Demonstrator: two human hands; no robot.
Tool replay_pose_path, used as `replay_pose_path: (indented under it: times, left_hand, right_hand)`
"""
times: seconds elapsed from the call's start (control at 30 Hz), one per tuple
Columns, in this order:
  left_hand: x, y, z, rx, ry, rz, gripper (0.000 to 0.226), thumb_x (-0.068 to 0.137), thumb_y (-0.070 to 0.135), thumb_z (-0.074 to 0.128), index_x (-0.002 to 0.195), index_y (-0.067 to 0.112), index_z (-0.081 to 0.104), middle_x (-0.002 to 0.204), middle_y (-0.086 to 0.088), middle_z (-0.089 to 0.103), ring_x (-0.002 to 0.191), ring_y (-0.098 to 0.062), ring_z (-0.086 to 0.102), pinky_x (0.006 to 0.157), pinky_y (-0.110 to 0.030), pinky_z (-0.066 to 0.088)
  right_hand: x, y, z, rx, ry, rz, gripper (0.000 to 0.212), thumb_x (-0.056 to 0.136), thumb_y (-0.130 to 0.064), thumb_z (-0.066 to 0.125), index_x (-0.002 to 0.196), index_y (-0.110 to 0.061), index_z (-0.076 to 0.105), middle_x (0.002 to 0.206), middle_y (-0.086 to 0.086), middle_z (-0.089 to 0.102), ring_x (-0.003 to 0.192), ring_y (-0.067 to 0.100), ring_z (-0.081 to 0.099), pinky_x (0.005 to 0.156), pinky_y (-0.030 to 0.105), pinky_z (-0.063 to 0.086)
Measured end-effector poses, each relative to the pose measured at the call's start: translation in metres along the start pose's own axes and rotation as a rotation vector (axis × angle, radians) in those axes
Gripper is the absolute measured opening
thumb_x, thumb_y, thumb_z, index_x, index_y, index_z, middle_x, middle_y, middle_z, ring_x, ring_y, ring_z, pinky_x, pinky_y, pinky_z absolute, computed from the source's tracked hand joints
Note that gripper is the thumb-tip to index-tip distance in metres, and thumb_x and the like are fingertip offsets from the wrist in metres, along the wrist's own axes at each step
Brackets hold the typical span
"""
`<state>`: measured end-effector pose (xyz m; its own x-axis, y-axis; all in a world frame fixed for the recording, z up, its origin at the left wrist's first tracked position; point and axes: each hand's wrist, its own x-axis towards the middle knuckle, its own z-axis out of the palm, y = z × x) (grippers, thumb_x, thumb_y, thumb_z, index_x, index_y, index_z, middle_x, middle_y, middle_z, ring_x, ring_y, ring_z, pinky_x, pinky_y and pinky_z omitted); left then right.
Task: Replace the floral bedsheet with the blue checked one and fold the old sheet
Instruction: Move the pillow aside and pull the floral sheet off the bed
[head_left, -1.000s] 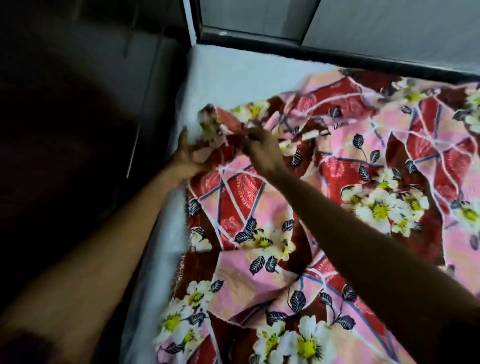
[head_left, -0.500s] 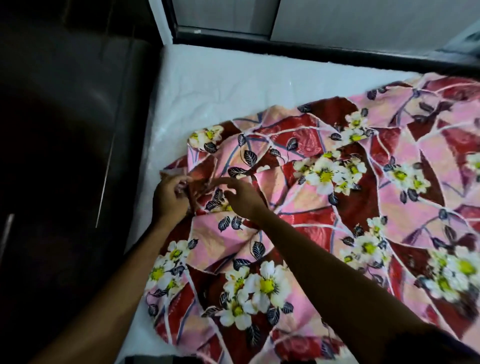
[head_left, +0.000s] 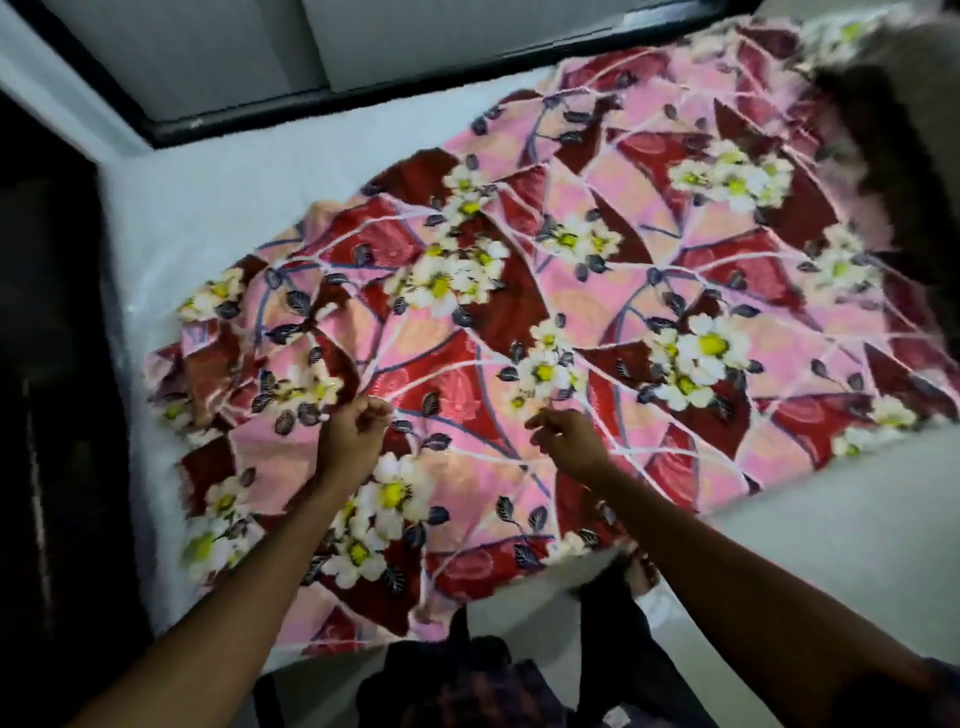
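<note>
**Fig. Head view, bed seen from its near side.** Pink-and-red cloth floral bedsheet (head_left: 597, 312), printed w/ white-and-yellow blossoms and dark leaves, lies spread but rumpled on the bare white mattress (head_left: 234, 197). It covers the ctr of the mattress and runs to the upper-R corner of the view. Its L end is bunched in loose folds. Its near edge reaches the near side of the mattress, just beside the person's dark clothing (head_left: 467, 680). Bare mattress shows as a strip along the far and L sides; a pale bare area also shows at lower R.

L hand (head_left: 353, 441) is over the near-L part of the sheet, fingers (head_left: 371, 410) curled in toward the palm. R hand (head_left: 569, 441) is near it but apart, fingers (head_left: 540, 421) drawn together w/ the thumb. Motion blur: cannot tell whether either hand has cloth between the fingers or is only at the surface. Both forearms enter from the bottom edge.

Black bed frame (head_left: 322, 104) borders the far edge of the mattress, w/ grey wall panels (head_left: 415, 36) behind. A dark blurred object (head_left: 893, 145) sits at upper R by the sheet; its kind is not legible.
</note>
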<state>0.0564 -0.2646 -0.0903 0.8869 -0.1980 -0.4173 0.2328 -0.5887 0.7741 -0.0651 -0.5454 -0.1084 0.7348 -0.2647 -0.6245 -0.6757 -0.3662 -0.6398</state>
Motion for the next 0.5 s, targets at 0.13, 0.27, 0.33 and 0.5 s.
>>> replay_pose_path:
  times: [0.13,0.27,0.33,0.5]
  left_hand:
    - [-0.044,0.045,0.104,0.115,-0.082,0.041,0.019,0.088,-0.003,0.063,0.089,0.014,0.071,0.085,-0.005,0.071,0.083,-0.023,0.066,0.077,-0.033,0.050]
    - [-0.089,0.095,0.229,0.215,-0.237,0.115,0.020,0.092,0.001,0.062,0.090,0.018,0.071,0.087,-0.001,0.072,0.084,-0.021,0.067,0.076,-0.028,0.051]
    - [-0.110,0.122,0.296,0.262,-0.299,0.147,0.013,0.090,0.007,0.065,0.091,0.017,0.073,0.088,-0.001,0.073,0.085,-0.021,0.068,0.077,-0.028,0.053]
    - [-0.158,0.203,0.433,0.396,-0.498,0.272,0.030,0.086,0.008,0.059,0.082,0.037,0.069,0.083,0.011,0.072,0.078,-0.015,0.068,0.074,-0.033,0.056]
  right_hand:
    - [-0.043,0.091,-0.077,0.015,0.059,0.039,0.021,0.090,-0.014,0.064,0.103,-0.026,0.075,0.096,-0.004,0.071,0.090,0.019,0.068,0.081,0.031,0.051]
    - [-0.085,0.193,-0.162,0.079,0.134,0.038,0.020,0.089,-0.012,0.066,0.104,-0.020,0.076,0.091,-0.003,0.073,0.079,0.013,0.065,0.073,0.029,0.050]
    - [-0.110,0.245,-0.205,0.147,0.139,0.092,0.019,0.089,-0.011,0.065,0.103,-0.018,0.076,0.087,-0.001,0.071,0.075,0.016,0.064,0.068,0.027,0.047]
    - [-0.172,0.346,-0.300,0.358,0.252,0.293,0.019,0.081,-0.020,0.062,0.093,-0.028,0.075,0.089,-0.004,0.074,0.085,0.022,0.070,0.083,0.043,0.058]
